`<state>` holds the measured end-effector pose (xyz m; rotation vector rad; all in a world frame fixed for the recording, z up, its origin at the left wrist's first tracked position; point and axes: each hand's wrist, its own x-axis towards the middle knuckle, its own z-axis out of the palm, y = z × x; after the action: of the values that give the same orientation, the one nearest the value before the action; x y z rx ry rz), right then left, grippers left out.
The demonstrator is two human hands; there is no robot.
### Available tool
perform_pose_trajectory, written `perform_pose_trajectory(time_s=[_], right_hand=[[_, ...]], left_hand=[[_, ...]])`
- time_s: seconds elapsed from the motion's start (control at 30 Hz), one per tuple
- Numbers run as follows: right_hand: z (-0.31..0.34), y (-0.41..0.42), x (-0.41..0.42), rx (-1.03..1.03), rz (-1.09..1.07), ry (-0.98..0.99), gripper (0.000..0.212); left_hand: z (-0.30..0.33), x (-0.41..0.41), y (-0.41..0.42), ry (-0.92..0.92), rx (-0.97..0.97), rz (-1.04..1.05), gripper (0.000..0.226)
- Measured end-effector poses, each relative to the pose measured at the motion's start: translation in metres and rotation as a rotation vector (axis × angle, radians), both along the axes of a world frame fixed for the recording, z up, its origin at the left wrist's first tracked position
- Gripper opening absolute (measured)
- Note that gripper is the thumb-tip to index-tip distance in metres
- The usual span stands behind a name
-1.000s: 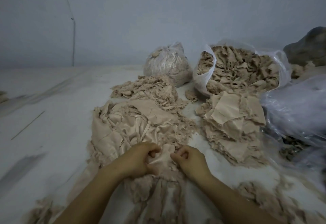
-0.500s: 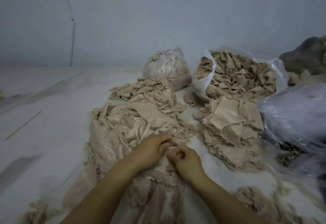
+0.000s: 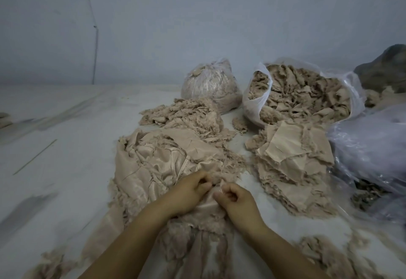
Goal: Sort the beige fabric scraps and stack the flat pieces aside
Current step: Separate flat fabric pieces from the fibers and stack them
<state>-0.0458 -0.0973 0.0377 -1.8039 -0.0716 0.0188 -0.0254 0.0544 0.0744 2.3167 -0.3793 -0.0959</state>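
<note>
A big heap of shiny beige fabric pieces (image 3: 153,164) lies on the white surface in front of me. At its near edge my left hand (image 3: 186,193) and my right hand (image 3: 238,200) sit close together, both pinching the same beige fabric scrap (image 3: 216,187) between fingers and thumbs. To the right stands a stack of flat beige pieces (image 3: 292,160), frayed at the edges. A mound of shredded beige scraps (image 3: 186,114) lies behind the heap.
An open plastic bag full of scraps (image 3: 303,94) and a tied bag (image 3: 209,85) stand at the back by the wall. A crumpled clear plastic bag (image 3: 373,144) lies at the right. Loose fluff (image 3: 329,256) is scattered near right; a thin stick (image 3: 35,156) lies left.
Both hands have drawn closer together and slightly away from me on the scrap. The view tilted a little, so the piles sit lower in the frame.
</note>
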Motion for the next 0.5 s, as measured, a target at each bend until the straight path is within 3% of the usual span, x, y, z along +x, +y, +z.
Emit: perform_pose_trajectory(time_s=[0.07, 0.13, 0.23, 0.3, 0.37, 0.43, 0.5], right_hand=[[0.004, 0.001, -0.005, -0.033, 0.063, -0.116, 0.018], [0.007, 0.001, -0.011, 0.035, 0.095, -0.147, 0.01], [0.005, -0.004, -0.016, 0.057, 0.025, -0.167, 0.015], [0.005, -0.007, -0.02, 0.037, 0.003, -0.185, 0.018], [0.006, -0.011, -0.024, 0.057, -0.048, -0.195, 0.022], [0.006, -0.016, -0.025, 0.133, -0.124, -0.181, 0.022], [0.005, -0.019, -0.023, 0.174, -0.2, -0.163, 0.021]], left_hand=[[0.006, -0.003, -0.003, -0.074, -0.106, -0.1, 0.019], [0.01, -0.005, -0.008, -0.017, -0.134, -0.192, 0.017], [0.005, -0.003, -0.011, 0.101, -0.149, -0.208, 0.036], [0.001, -0.001, -0.013, 0.122, -0.342, -0.142, 0.033], [-0.002, 0.003, -0.01, 0.043, -0.494, 0.054, 0.04], [-0.003, 0.008, -0.003, -0.09, -0.408, 0.186, 0.045], [-0.001, 0.008, -0.001, -0.206, -0.158, 0.19, 0.043]])
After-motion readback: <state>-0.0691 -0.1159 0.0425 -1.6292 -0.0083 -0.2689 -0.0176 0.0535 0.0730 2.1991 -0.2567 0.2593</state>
